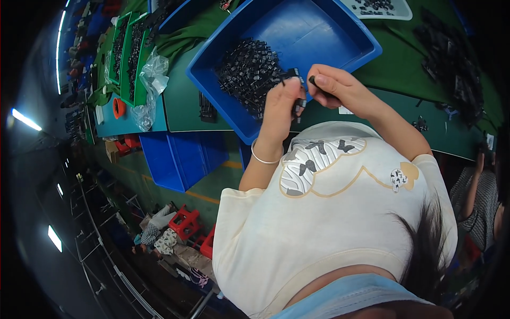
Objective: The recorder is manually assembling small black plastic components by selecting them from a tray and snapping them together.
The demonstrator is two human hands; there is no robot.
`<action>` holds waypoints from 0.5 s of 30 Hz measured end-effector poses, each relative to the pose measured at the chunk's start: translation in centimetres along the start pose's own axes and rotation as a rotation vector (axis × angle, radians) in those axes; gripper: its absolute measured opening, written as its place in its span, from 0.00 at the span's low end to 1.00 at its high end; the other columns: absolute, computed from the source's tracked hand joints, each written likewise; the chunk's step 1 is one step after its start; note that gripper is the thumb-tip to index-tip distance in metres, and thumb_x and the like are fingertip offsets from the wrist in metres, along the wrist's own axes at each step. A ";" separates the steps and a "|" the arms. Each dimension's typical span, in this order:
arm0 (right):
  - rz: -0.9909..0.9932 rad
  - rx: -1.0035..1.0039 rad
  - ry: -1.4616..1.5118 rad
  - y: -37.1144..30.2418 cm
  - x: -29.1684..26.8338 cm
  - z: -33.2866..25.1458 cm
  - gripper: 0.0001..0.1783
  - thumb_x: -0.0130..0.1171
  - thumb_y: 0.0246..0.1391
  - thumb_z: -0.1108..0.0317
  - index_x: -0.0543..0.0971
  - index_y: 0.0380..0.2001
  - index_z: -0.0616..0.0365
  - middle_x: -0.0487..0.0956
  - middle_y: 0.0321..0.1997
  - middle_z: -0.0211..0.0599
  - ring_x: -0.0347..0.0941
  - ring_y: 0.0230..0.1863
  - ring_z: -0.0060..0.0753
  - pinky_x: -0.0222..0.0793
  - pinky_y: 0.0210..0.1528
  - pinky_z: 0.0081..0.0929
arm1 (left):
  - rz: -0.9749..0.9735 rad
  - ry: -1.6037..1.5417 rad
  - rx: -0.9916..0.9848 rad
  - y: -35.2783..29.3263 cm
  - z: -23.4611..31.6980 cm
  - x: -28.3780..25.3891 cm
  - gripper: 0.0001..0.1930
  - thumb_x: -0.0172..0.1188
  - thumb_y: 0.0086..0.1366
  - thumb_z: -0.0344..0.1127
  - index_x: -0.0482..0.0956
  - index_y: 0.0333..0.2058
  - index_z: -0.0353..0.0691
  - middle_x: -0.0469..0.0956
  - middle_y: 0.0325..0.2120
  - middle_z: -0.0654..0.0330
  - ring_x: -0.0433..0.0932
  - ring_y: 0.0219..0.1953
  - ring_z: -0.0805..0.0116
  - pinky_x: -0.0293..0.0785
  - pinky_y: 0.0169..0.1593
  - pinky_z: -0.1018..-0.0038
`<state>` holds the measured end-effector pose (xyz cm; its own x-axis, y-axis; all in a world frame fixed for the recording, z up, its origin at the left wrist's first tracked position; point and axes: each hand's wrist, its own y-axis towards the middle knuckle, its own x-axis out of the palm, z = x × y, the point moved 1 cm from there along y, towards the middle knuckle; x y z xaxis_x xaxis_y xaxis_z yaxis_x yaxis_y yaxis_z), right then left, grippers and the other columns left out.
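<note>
Both my hands are raised at the near edge of a large blue bin (319, 32). A heap of small black plastic parts (247, 69) lies in the bin's left side. My left hand (281, 103), with a pale bangle on its wrist, is closed on several small black parts (298, 103) that stick out past the thumb and fingers. Close to its right, my right hand (340, 90) is closed with curled fingers around a dark, narrow piece (312, 81). The fingers hide most of that piece, so its kind does not show. A small gap separates the hands.
Green trays (139, 64) of black parts and clear plastic bags (154, 80) stand at the left beside an orange ring-shaped item (118, 108). A white tray (393, 16) is at the back right; black bundles (449, 69) lie on green cloth. Below the table are blue bins (175, 159) and red stools (185, 222).
</note>
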<state>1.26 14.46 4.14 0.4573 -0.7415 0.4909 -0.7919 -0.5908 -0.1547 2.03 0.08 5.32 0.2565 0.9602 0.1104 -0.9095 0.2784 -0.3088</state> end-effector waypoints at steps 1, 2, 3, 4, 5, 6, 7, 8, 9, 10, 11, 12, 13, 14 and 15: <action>0.015 0.005 -0.060 0.2 -0.2 0.4 0.15 0.39 0.49 0.57 0.64 0.19 0.57 0.61 0.13 0.24 0.52 0.14 0.12 0.47 0.14 0.09 | -0.008 0.091 0.036 0.1 -0.2 0.2 0.17 0.39 0.57 0.43 0.66 0.16 0.39 0.61 0.10 0.70 0.57 0.13 0.84 0.51 0.16 0.88; 0.019 0.005 -0.061 0.4 -0.1 0.6 0.15 0.39 0.49 0.57 0.64 0.19 0.57 0.61 0.13 0.24 0.52 0.14 0.12 0.47 0.14 0.09 | -0.016 0.182 0.072 0.2 -0.4 0.4 0.16 0.40 0.57 0.43 0.68 0.18 0.38 0.63 0.12 0.70 0.58 0.15 0.84 0.53 0.17 0.89; 0.063 -0.066 -0.221 0.6 0.0 0.6 0.16 0.40 0.48 0.57 0.64 0.18 0.58 0.62 0.13 0.25 0.55 0.16 0.13 0.50 0.16 0.11 | -0.030 0.194 0.078 0.3 -0.3 0.8 0.19 0.39 0.56 0.48 0.68 0.18 0.39 0.61 0.09 0.70 0.55 0.11 0.86 0.48 0.14 0.89; 0.103 -0.137 -0.381 0.6 0.1 0.6 0.17 0.40 0.48 0.57 0.64 0.17 0.59 0.64 0.14 0.26 0.58 0.17 0.15 0.53 0.18 0.12 | -0.029 0.194 0.078 0.3 -0.4 0.9 0.19 0.39 0.56 0.48 0.68 0.18 0.39 0.61 0.09 0.70 0.55 0.11 0.86 0.48 0.14 0.89; 0.119 -0.105 -0.384 0.6 0.2 0.5 0.17 0.42 0.47 0.58 0.65 0.17 0.61 0.67 0.16 0.28 0.61 0.20 0.17 0.57 0.21 0.15 | -0.041 0.183 0.044 0.3 -0.6 0.8 0.20 0.38 0.56 0.49 0.67 0.18 0.39 0.61 0.09 0.70 0.56 0.11 0.86 0.49 0.14 0.89; 0.118 -0.104 -0.384 0.5 0.2 0.4 0.17 0.42 0.47 0.58 0.65 0.17 0.61 0.67 0.16 0.28 0.61 0.20 0.17 0.57 0.21 0.15 | -0.052 0.173 0.011 0.3 -0.7 0.8 0.20 0.38 0.56 0.49 0.67 0.18 0.39 0.62 0.10 0.70 0.56 0.12 0.85 0.49 0.14 0.89; 0.102 -0.108 -0.369 0.5 0.2 0.5 0.16 0.42 0.48 0.58 0.65 0.17 0.61 0.67 0.16 0.28 0.61 0.20 0.16 0.56 0.21 0.14 | -0.051 0.173 0.011 0.3 -0.7 0.8 0.20 0.38 0.56 0.49 0.67 0.18 0.39 0.62 0.10 0.70 0.56 0.12 0.85 0.49 0.14 0.89; 0.085 -0.113 -0.355 0.5 0.2 0.5 0.16 0.42 0.48 0.58 0.66 0.17 0.61 0.68 0.16 0.28 0.61 0.19 0.15 0.55 0.20 0.13 | -0.056 0.136 0.000 0.3 -0.6 0.8 0.20 0.38 0.56 0.49 0.67 0.18 0.39 0.62 0.10 0.69 0.56 0.12 0.86 0.49 0.14 0.89; 0.084 -0.113 -0.355 0.6 0.1 0.6 0.16 0.42 0.48 0.58 0.66 0.17 0.61 0.68 0.16 0.28 0.61 0.19 0.15 0.55 0.20 0.13 | -0.062 0.099 -0.010 0.3 -0.6 0.8 0.20 0.38 0.56 0.49 0.67 0.18 0.39 0.62 0.10 0.69 0.56 0.12 0.86 0.49 0.15 0.89; 0.064 -0.117 -0.335 0.6 0.0 0.6 0.16 0.41 0.48 0.59 0.66 0.17 0.60 0.69 0.16 0.28 0.60 0.19 0.14 0.55 0.20 0.13 | -0.063 0.098 -0.011 0.3 -0.4 0.7 0.20 0.38 0.56 0.49 0.67 0.18 0.39 0.62 0.10 0.69 0.56 0.12 0.86 0.49 0.15 0.89; 0.044 -0.121 -0.316 0.5 0.0 0.6 0.16 0.41 0.48 0.59 0.66 0.17 0.60 0.69 0.16 0.28 0.60 0.19 0.14 0.54 0.19 0.12 | -0.089 0.083 -0.062 0.3 -0.2 0.5 0.20 0.37 0.56 0.49 0.67 0.18 0.39 0.62 0.10 0.68 0.56 0.12 0.85 0.50 0.15 0.88; 0.046 -0.120 -0.316 0.5 -0.1 0.6 0.16 0.41 0.48 0.59 0.66 0.17 0.60 0.69 0.16 0.28 0.60 0.19 0.14 0.54 0.19 0.12 | -0.115 0.067 -0.113 0.4 -0.1 0.4 0.20 0.37 0.56 0.49 0.66 0.18 0.39 0.62 0.10 0.68 0.56 0.12 0.84 0.50 0.15 0.88; 0.026 -0.120 -0.323 0.5 -0.1 0.5 0.16 0.41 0.48 0.59 0.66 0.17 0.60 0.68 0.15 0.27 0.59 0.18 0.13 0.52 0.19 0.12 | -0.114 0.067 -0.112 0.4 -0.3 0.3 0.20 0.37 0.56 0.49 0.66 0.18 0.39 0.62 0.10 0.68 0.56 0.12 0.84 0.50 0.15 0.88; 0.007 -0.120 -0.332 0.4 -0.1 0.4 0.15 0.41 0.48 0.60 0.66 0.17 0.60 0.66 0.14 0.26 0.57 0.16 0.13 0.51 0.18 0.11 | -0.139 -0.006 -0.103 0.5 -0.7 0.0 0.19 0.37 0.56 0.48 0.65 0.17 0.40 0.61 0.10 0.67 0.56 0.11 0.83 0.50 0.15 0.87; 0.006 -0.121 -0.333 0.4 -0.3 0.5 0.15 0.41 0.48 0.60 0.66 0.17 0.60 0.66 0.14 0.26 0.57 0.16 0.13 0.51 0.18 0.11 | -0.165 -0.079 -0.094 0.5 -0.9 -0.1 0.19 0.37 0.57 0.47 0.65 0.16 0.40 0.61 0.09 0.66 0.56 0.11 0.81 0.49 0.15 0.86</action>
<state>0.97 14.28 3.48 0.5435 -0.8197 0.1810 -0.8280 -0.5589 -0.0448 1.85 0.15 4.28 0.3696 0.8978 0.2396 -0.8217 0.4362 -0.3667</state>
